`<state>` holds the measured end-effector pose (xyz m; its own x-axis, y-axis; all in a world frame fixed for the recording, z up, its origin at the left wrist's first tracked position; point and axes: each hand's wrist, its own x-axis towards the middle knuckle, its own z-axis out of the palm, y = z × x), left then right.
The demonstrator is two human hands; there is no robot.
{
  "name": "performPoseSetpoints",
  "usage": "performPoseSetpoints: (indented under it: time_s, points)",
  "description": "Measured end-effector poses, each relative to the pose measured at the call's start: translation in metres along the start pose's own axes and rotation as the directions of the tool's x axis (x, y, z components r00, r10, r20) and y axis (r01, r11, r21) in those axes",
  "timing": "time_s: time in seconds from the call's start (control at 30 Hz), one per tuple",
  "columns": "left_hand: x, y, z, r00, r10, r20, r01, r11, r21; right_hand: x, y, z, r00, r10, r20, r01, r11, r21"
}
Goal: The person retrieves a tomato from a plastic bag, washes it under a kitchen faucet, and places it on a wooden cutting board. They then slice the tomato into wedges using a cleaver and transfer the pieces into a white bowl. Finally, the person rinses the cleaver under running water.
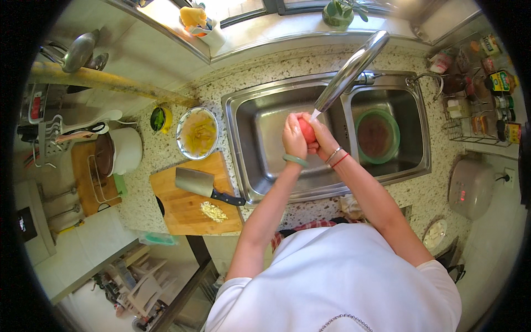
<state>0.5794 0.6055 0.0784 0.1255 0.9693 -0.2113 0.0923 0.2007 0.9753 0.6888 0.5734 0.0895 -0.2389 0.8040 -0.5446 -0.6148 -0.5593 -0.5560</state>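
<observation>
Nearest, the white-clad shoulders of the person are seen at the lower edge, with both forearms stretched away over the front rim of the sink (pixel 243 110). To the left, on the speckled worktop (pixel 420 193), a wooden cutting board (pixel 188 213) is laid, with a cleaver (pixel 199 183) resting across it and a small heap of chopped pale bits (pixel 213 211) near its front edge.

Over the left basin, a red round thing, probably a tomato (pixel 306 131), is held between the two hands. The left hand (pixel 293 138), a green bangle at its wrist, is closed against the tomato's left side; the right hand (pixel 323 137), with thin bracelets at the wrist, is wrapped round its right and far side. Each grip is curled shut on the fruit, fingers touching it. The tomato is held just under the spout of the tap (pixel 349 72), where a thin stream of water is seen.

In the right basin a green-rimmed bowl (pixel 377 135) is set. Farther left, a plate of yellowish food (pixel 198 133) is placed beyond the board, and a white pot (pixel 126 149) stands left of it. At the far right, jars and bottles are kept in a wire rack (pixel 481 110).
</observation>
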Motion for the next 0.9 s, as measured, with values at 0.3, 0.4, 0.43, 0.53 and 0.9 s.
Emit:
performPoseSetpoints:
  time_s: [0.3, 0.4, 0.43, 0.53, 0.9]
  points:
    - [-0.013, 0.019, 0.003, 0.949, 0.307, 0.070, -0.314, 0.901, 0.299, 0.017, 0.013, 0.007, 0.930, -0.158, -0.331, 0.098, 0.977, -0.190]
    - [0.012, 0.011, -0.006, 0.975, 0.094, 0.201, -0.102, 0.994, 0.035, 0.003, 0.002, 0.024, 0.931, -0.100, -0.352, 0.025, 0.977, -0.212]
    - [0.024, 0.002, -0.011, 0.964, 0.028, 0.264, -0.010, 0.997, -0.070, 0.002, 0.002, 0.028, 0.926, -0.103, -0.363, 0.026, 0.977, -0.213]
    - [0.039, 0.014, -0.030, 0.757, -0.207, 0.620, 0.440, 0.863, -0.249, -0.009, 0.000, 0.031, 0.965, 0.097, -0.245, -0.110, 0.993, -0.039]
    - [-0.008, -0.001, -0.006, 0.965, 0.215, 0.152, -0.224, 0.973, 0.047, 0.005, 0.023, -0.016, 0.954, 0.299, -0.011, -0.277, 0.899, 0.340]
